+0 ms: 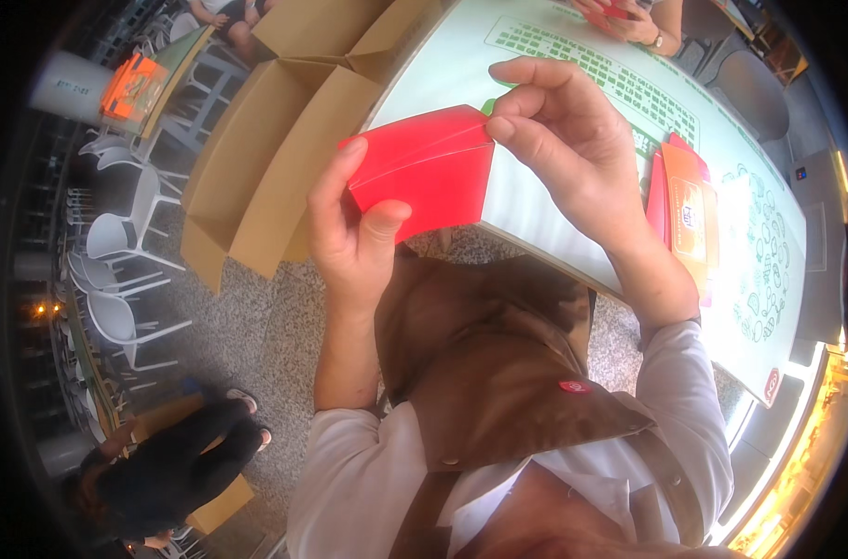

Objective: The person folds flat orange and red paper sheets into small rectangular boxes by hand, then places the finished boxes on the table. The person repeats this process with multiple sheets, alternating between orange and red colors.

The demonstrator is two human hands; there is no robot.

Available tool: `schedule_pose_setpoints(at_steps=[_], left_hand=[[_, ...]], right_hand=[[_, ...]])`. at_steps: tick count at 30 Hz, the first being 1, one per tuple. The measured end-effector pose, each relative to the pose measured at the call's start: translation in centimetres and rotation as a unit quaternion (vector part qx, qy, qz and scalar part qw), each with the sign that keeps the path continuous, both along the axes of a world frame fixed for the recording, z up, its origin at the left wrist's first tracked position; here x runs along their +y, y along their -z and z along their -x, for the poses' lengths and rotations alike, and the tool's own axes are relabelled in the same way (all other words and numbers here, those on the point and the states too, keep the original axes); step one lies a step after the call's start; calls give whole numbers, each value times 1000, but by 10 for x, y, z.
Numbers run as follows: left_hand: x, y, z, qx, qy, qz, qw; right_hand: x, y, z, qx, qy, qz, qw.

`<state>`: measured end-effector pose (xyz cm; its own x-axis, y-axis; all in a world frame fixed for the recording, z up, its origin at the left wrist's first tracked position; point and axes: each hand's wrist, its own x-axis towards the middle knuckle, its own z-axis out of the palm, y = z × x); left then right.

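A red folded card piece (429,172), like a small carton or envelope with a crease along it, is held up over the table's near left edge. My left hand (354,214) grips its left end, thumb on the near side and fingers on the far side. At its right end, my right hand (573,140) has its fingers curved and apart. The right thumb tip is at the card's upper right corner; whether it touches I cannot tell. To the right, a stack of red and orange flat packets (690,210) lies on the white table (573,238).
Open brown cardboard boxes (275,158) stand left of the table. Across it, another person's hands (629,23) hold something red. White chairs (130,219) line the left side, and a person in dark clothes (177,470) bends over at the lower left. An orange item (133,86) sits on another table.
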<state>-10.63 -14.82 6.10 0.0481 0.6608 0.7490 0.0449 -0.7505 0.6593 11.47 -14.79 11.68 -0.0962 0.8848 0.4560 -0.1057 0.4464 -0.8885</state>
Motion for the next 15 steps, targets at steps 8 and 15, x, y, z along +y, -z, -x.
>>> schedule_pose_setpoints(at_steps=[8,15], left_hand=[[0,3,4,-4,-6,12,1000],[-1,-2,2,-43,-4,50,998]], right_hand=[[4,4,-1,-142,50,-143,978],[4,7,3,-152,48,-176,972]])
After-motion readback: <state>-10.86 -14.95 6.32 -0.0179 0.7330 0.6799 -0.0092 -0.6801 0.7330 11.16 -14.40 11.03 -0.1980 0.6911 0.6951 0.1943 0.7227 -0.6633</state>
